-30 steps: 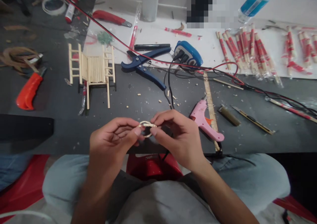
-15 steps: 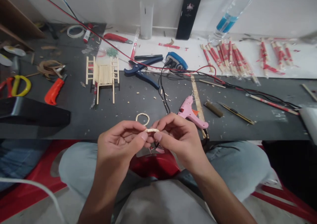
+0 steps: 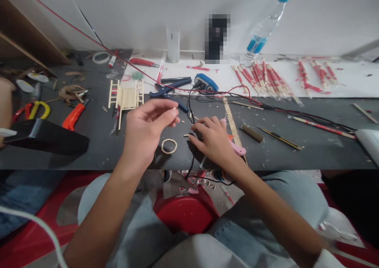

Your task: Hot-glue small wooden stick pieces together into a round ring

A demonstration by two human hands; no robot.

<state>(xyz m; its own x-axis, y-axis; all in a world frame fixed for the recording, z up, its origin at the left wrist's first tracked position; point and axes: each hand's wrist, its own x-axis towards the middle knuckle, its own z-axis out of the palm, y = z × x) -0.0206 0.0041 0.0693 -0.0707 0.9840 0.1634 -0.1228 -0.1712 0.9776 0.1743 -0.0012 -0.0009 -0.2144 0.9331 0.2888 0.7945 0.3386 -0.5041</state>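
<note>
My left hand is raised over the table with thumb and forefinger pinched on a small piece of wooden stick, mostly hidden by the fingertips. Lower, at the tabletop, my right hand has its fingers apart. A short curved strip of stick pieces pokes out beside its thumb tip. Partly covered by that hand is a pink glue gun. Between the hands, nearer the table edge, lies a ring of small stick pieces. Behind my left hand stands a miniature stick chair.
Blue cutters and a blue device sit behind. Red-wrapped stick bundles and a water bottle are at the back right. A craft knife lies right. At left are an orange-handled tool and a black box.
My hands have parted: the left rose and moved forward, while the right went down to the tabletop by the glue gun. The curved strip is now beside the right thumb. Another person's arm appears at left.
</note>
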